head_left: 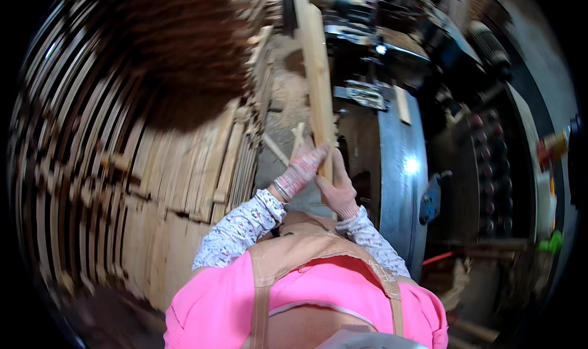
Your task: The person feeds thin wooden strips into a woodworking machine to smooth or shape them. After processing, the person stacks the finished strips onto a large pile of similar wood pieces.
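Note:
A long, pale wooden board [316, 73] runs away from my body toward the top of the head view, its near end between my hands. My left hand [305, 165], in a pinkish, worn work glove, is closed on the board's left side. On the right side, my gloved right hand [339, 189] grips the same board close to its near end. The board's far end reaches the upper edge of the view, where it is blurred.
Stacked wooden boards [177, 165] fill the left side. A machine with a shiny metal table [401, 165] stands right of me, a small wood piece [402, 106] lying on it. Wood scraps [277, 148] lie on the floor ahead. A control panel [490, 171] with buttons is farther right.

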Available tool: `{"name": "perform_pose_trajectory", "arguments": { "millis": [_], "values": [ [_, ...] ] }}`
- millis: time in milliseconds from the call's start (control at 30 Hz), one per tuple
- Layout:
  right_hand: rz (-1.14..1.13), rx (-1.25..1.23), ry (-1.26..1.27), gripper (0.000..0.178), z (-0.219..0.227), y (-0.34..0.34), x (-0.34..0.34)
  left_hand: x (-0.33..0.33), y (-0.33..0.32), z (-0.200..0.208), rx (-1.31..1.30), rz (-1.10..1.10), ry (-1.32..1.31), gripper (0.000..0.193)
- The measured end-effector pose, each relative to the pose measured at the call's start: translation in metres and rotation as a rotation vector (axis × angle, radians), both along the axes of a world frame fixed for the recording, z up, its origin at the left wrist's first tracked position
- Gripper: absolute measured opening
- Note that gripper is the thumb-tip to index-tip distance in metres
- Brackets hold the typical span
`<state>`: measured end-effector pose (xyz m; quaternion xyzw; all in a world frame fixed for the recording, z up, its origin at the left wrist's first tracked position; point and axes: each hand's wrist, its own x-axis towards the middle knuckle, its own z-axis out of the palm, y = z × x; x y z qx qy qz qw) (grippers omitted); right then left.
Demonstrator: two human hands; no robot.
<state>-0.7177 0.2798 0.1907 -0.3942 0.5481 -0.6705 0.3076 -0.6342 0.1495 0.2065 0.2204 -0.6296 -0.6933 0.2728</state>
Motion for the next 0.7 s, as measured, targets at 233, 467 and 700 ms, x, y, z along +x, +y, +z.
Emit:
{"name": "perform_pose_trajectory", "arguments": {
  "millis": [233,467,700],
  "values": [
    [-0.71,0.962,0.685,0.074,-0.008,0.233,-0.027,-0.025,0.039,-0.033,0.14,-0.515,-0.29,0.071],
    [-0.766,1.134,0.957,0.065,-0.031,0.2,-0.122,0.042,0.004,-0.096,0.008,-0.187,-0.659,0.062],
    [-0.962,0.808,0.97,0.065,-0.065,0.064,-0.275,0.063,-0.031,-0.094,-0.217,0.125,-0.791,0.063]
  ]
}}
